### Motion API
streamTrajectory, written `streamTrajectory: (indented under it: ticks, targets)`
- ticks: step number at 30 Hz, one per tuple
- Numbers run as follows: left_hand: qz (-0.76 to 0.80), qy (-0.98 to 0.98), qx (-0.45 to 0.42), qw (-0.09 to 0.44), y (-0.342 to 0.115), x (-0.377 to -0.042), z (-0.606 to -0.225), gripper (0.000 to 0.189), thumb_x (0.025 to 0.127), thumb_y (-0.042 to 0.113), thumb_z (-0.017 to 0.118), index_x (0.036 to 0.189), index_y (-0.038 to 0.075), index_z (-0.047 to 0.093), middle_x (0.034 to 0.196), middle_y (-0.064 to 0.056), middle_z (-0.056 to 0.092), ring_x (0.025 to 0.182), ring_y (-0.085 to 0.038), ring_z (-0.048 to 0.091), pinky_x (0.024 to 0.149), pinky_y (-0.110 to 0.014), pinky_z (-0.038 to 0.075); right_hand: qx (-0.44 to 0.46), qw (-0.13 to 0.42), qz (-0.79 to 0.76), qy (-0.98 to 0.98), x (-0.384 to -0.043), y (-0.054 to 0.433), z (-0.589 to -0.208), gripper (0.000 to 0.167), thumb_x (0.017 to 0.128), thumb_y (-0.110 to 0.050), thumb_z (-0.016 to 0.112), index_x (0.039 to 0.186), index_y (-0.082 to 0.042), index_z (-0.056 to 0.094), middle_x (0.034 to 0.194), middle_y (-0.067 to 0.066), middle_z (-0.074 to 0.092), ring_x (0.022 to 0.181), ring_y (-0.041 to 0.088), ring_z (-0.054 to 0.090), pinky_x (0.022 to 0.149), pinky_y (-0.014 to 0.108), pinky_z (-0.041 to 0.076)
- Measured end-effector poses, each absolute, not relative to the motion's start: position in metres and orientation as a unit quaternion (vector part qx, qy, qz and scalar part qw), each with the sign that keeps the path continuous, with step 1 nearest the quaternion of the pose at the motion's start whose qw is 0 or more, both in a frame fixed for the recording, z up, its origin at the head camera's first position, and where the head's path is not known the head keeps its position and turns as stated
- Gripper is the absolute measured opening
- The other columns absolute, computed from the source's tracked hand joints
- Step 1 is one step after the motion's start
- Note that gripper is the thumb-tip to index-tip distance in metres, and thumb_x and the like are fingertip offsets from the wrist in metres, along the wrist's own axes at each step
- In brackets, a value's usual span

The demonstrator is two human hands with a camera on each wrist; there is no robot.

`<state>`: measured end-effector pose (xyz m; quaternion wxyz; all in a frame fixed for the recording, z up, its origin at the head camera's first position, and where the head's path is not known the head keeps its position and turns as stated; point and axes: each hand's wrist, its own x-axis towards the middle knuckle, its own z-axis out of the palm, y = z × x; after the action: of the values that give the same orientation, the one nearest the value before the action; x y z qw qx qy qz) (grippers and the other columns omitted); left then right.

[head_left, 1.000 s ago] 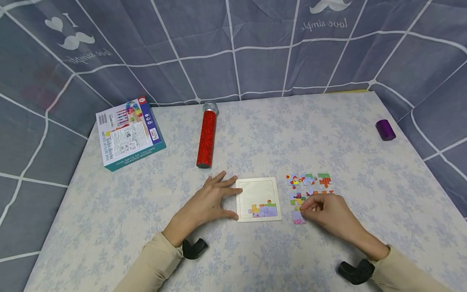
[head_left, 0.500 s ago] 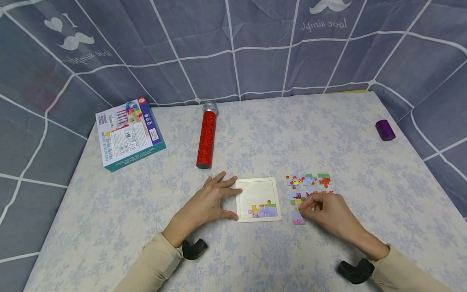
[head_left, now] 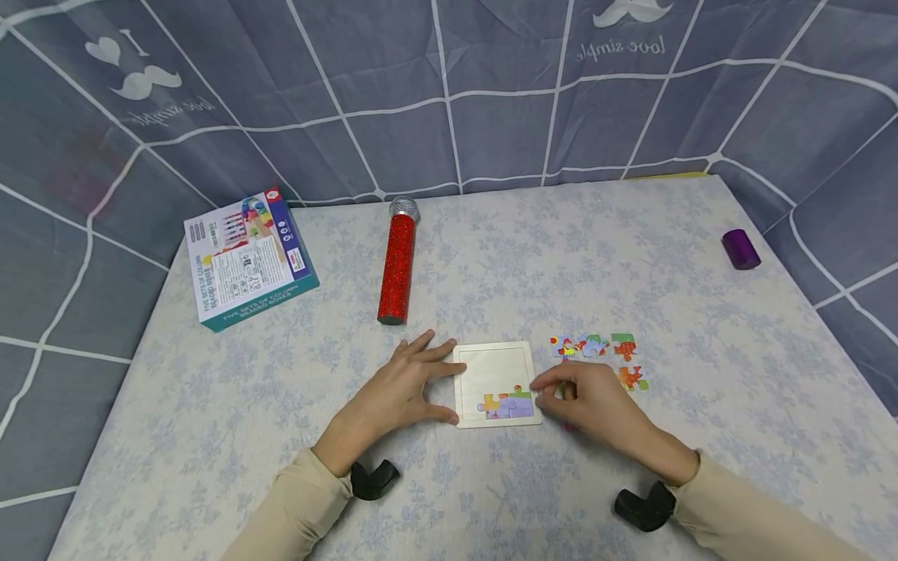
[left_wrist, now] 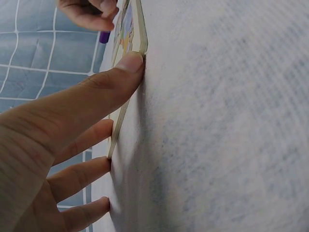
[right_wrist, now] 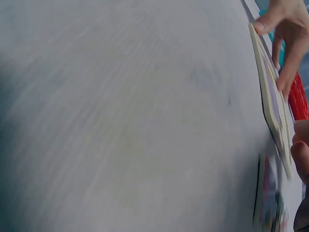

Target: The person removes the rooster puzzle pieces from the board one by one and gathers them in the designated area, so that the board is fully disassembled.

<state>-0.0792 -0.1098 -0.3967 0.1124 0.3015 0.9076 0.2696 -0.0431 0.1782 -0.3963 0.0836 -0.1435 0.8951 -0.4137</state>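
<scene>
A square wooden puzzle board (head_left: 491, 366) lies on the table, with a few joined puzzle pieces (head_left: 508, 405) in its lower right corner. My left hand (head_left: 389, 393) rests at its left side, fingers spread, the thumb and fingertips touching the frame. In the left wrist view the thumb (left_wrist: 111, 79) presses on the frame's edge. My right hand (head_left: 596, 405) is at the board's right edge, thumb and index fingertips close together. I cannot tell whether a piece is between them. Loose puzzle pieces (head_left: 592, 346) lie to the right, some hidden under this hand.
A red glittery microphone (head_left: 397, 265) lies behind the board. At the back left is a toy box (head_left: 251, 257). A purple cylinder (head_left: 740, 249) sits near the table's right edge. A grey checked curtain (head_left: 393, 93) hangs around the table.
My right hand has moved left from the loose pieces to the board's right edge, uncovering an orange piece and covering others. The left hand stays at the board.
</scene>
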Motion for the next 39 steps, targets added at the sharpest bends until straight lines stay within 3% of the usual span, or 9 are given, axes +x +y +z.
streamTrajectory:
  ticks: [12,19,28,39]
  targets:
    - [0.264,0.909,0.302,0.112,-0.110,-0.079,-0.396,0.069,0.064,0.032,0.092,0.125,0.010,0.069,0.146,-0.016,0.048,0.142,-0.044,0.028,0.107,-0.069,0.022,-0.230,0.104,-0.376,0.892,-0.051,0.146,-0.398,0.022,0.079,-0.002,0.078,0.100,-0.002,0.076,0.077,-0.012,0.058,0.062,0.001,0.046,0.055,0.021,0.043]
    - [0.260,0.910,0.303,0.113,-0.110,-0.080,-0.395,0.068,0.064,0.032,0.092,0.125,0.010,0.070,0.146,-0.015,0.048,0.142,-0.044,0.029,0.107,-0.070,0.022,-0.234,0.099,-0.364,0.896,-0.050,0.143,-0.397,0.018,0.078,0.000,0.078,0.096,-0.004,0.076,0.077,-0.010,0.059,0.067,0.006,0.053,0.058,0.021,0.045]
    - [0.260,0.910,0.301,0.115,-0.110,-0.080,-0.395,0.068,0.064,0.032,0.092,0.125,0.011,0.069,0.146,-0.015,0.048,0.142,-0.044,0.028,0.107,-0.070,0.022,-0.224,0.101,-0.359,0.900,-0.051,0.141,-0.396,0.017,0.076,0.001,0.079,0.090,-0.006,0.074,0.075,-0.010,0.059,0.064,0.002,0.049,0.055,0.021,0.044]
    - [0.265,0.909,0.302,0.113,-0.111,-0.079,-0.396,0.068,0.064,0.032,0.092,0.125,0.011,0.069,0.146,-0.015,0.048,0.143,-0.042,0.027,0.108,-0.070,0.021,-0.221,0.100,-0.368,0.897,-0.052,0.142,-0.396,0.020,0.075,0.001,0.081,0.088,-0.009,0.070,0.078,-0.008,0.064,0.068,0.006,0.055,0.059,0.021,0.046]
